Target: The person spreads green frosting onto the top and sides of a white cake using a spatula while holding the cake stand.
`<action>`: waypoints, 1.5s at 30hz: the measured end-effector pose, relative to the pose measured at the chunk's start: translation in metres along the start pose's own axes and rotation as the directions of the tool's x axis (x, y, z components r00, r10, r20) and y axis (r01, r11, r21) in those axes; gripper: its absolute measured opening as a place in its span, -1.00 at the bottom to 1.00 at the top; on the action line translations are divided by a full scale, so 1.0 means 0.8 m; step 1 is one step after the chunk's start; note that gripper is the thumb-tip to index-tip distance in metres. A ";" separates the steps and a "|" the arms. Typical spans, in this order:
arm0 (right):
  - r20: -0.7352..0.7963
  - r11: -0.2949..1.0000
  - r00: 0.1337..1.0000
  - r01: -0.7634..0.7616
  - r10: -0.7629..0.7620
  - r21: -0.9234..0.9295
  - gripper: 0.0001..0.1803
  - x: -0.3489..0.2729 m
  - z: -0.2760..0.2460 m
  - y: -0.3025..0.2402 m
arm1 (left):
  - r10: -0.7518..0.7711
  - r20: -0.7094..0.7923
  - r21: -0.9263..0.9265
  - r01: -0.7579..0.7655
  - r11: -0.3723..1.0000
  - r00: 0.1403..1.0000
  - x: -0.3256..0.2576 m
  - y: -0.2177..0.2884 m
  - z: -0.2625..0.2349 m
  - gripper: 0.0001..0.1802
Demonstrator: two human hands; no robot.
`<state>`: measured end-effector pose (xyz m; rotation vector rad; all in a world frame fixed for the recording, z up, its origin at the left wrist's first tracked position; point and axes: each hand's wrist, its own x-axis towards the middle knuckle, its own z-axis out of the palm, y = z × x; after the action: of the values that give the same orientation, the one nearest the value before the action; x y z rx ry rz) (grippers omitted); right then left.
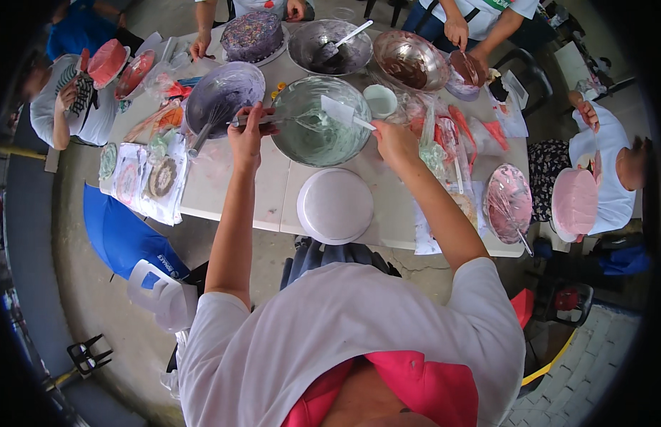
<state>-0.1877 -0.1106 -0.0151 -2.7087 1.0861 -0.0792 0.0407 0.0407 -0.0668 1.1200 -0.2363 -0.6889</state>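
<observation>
Round silver metal bowl [293, 140] bears pale-green smears; flat-bladed spatula [337, 110] is white. Round purple frosted cake [252, 35] shows multicoloured speckling.

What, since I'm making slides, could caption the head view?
Left hand holds a whisk and right hand a white spatula over a bowl of pale green mixture.

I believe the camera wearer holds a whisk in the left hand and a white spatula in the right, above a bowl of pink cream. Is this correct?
Not quite: the cream in the bowl is pale green, not pink, as the head view shows. The left hand holds the whisk, the right hand the white spatula.
</observation>
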 end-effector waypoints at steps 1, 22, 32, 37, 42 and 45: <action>0.000 1.000 1.000 0.001 -0.001 0.000 -0.82 0.001 0.000 0.004 | 0.002 0.001 -0.019 -0.002 1.000 1.000 -0.002 0.002 -0.001 -0.75; 0.057 0.990 0.989 -0.134 0.136 -0.034 -0.74 -0.018 -0.005 0.005 | 0.070 -0.145 -0.122 -0.088 0.989 0.987 -0.040 -0.006 -0.009 -0.67; 0.072 0.995 0.997 -0.031 0.025 0.092 -0.70 0.003 0.012 -0.010 | 0.159 0.000 0.097 -0.158 0.983 0.987 -0.064 -0.005 0.036 -0.71; 0.136 0.991 0.985 -0.118 0.109 0.060 -0.68 0.029 -0.001 -0.020 | 0.401 0.202 0.267 -0.444 0.855 0.894 -0.062 -0.020 0.030 -0.81; 0.094 0.999 0.995 -0.037 0.037 0.000 -0.78 0.050 0.031 0.005 | 0.381 0.257 0.375 -0.455 0.808 0.888 -0.068 -0.045 0.061 -0.95; -0.079 0.973 0.993 0.100 -0.085 0.209 -0.74 0.048 0.018 -0.025 | 0.429 0.368 0.483 -0.564 0.669 0.825 -0.086 -0.039 0.091 -0.79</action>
<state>-0.1442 -0.1203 -0.0255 -2.5780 0.9113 -0.2909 -0.0612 0.0211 -0.0513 1.4665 -0.9748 -0.2286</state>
